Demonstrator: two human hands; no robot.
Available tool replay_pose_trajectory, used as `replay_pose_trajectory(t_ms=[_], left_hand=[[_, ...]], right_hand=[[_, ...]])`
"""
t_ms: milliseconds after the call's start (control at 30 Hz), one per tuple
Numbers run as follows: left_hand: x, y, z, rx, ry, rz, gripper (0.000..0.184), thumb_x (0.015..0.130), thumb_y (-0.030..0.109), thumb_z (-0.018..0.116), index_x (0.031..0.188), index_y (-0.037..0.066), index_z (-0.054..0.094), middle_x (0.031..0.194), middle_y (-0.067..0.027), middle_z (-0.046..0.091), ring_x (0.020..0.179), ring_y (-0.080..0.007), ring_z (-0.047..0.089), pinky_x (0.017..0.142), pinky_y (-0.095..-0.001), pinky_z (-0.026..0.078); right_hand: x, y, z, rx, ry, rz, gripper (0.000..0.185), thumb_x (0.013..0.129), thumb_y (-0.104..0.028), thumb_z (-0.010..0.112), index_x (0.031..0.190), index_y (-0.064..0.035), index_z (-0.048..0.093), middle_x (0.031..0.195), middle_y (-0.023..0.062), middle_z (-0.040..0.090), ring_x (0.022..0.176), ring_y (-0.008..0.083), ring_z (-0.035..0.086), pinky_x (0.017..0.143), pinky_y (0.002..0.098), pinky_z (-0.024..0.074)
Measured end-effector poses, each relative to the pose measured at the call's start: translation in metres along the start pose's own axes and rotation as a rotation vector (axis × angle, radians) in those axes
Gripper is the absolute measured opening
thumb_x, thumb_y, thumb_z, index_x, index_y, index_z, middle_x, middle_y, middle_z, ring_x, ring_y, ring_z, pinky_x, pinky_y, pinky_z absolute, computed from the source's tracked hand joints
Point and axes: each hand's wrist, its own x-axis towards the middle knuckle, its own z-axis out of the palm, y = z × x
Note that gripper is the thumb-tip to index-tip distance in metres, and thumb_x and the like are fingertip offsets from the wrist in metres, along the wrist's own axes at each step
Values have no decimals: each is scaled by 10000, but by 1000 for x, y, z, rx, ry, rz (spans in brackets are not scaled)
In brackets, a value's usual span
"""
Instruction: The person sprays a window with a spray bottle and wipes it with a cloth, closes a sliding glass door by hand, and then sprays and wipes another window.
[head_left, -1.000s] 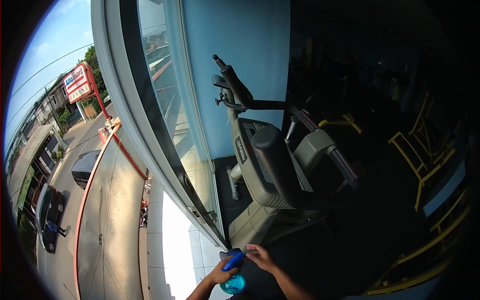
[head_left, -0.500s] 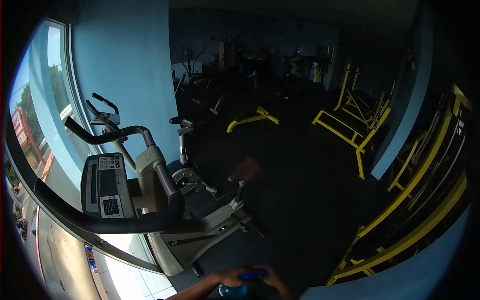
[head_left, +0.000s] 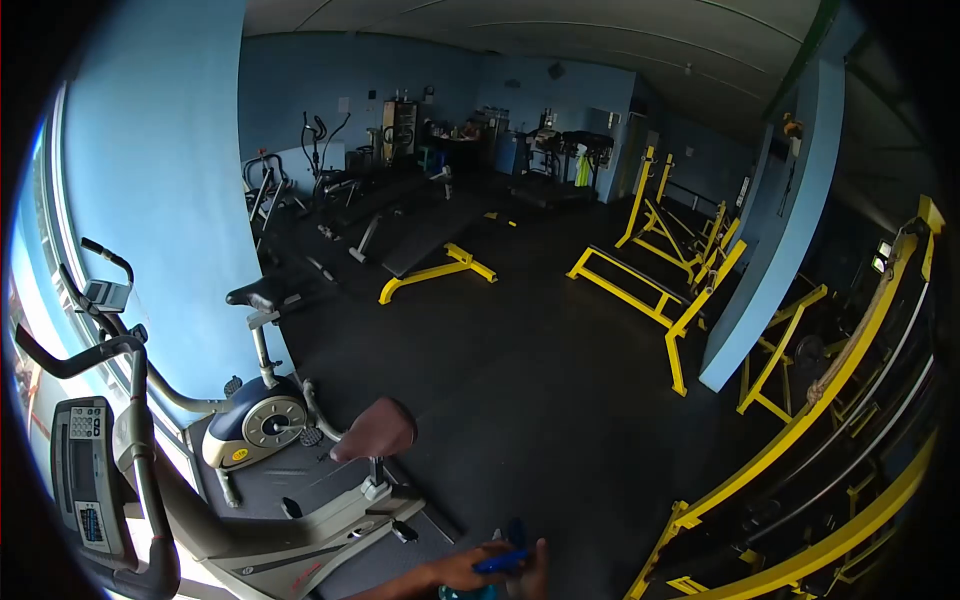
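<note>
At the bottom edge, my left hand [head_left: 472, 568] reaches in from the left with its fingers closed around a bright blue object [head_left: 500, 562]. The object's kind does not show clearly. My right hand [head_left: 534, 572] is close beside it on the right, dim and blurred, so its grip cannot be made out. Just under my left hand, a teal, see-through object [head_left: 467, 592], perhaps part of a bottle, is mostly cut off by the frame.
An exercise bike with a brown saddle [head_left: 378, 430] and console [head_left: 92, 480] stands at left, another bike [head_left: 262, 425] behind it. Yellow-framed benches [head_left: 440, 270] [head_left: 640, 290] stand farther back. A yellow rack [head_left: 770, 440] and blue pillar [head_left: 775, 230] border the right.
The view has turned right and brightened, so the bikes sit farther left and the back of the room shows clearly. Both hands stay together at the blue object.
</note>
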Motion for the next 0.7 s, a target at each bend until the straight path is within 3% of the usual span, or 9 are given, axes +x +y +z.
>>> replay_pose_trajectory(t_ms=[133,233,300,367,567,633,700], left_hand=[[90,-24,-48,80,-162,-3,429,918,181,632,1315,27,575,1340,-168,521,1276,-332,501,1079,-398,401],[144,-17,-106,67,-118,140,417,917,172,620,1297,6,571,1334,-179,522,1269,-347,503,1076,-402,402],[176,-28,-137,85,-142,123,420,914,165,613,1299,3,568,1333,-179,525,1273,-347,501,1078,-402,401],[207,-33,-173,119,-159,107,422,912,159,606,1301,1,565,1333,-179,527,1277,-347,500,1079,-402,400],[299,-85,-260,92,-124,-17,436,907,163,617,1308,1,558,1332,-175,532,1299,-339,486,1081,-407,405],[331,-91,-295,132,-3,-91,450,899,179,616,1308,5,545,1361,-171,514,1231,-338,553,1023,-409,462],[364,-92,-340,123,81,-152,442,901,172,620,1304,0,563,1359,-181,519,1243,-346,543,1038,-411,452]], right_hand=[[90,-17,13,119,-227,-49,195,970,-201,569,1066,-42,627,972,128,679,957,246,658,851,359,519],[150,-26,21,218,-399,-74,155,985,-166,558,1060,-55,636,925,87,676,915,201,654,813,323,518],[195,-16,27,263,-464,-70,144,990,-154,555,1058,-59,640,909,73,675,901,186,653,800,311,518],[264,11,39,1177,-199,822,148,927,-151,613,1052,-83,655,949,95,704,934,236,676,825,347,534],[390,48,100,882,-422,593,203,893,-174,635,1073,-85,658,984,98,713,968,268,679,866,389,530],[449,48,118,754,-512,479,225,879,-184,644,1082,-86,660,997,99,717,982,281,680,883,406,528],[520,52,137,690,-574,425,237,873,-188,648,1086,-86,660,1004,100,719,989,288,681,891,414,527]])
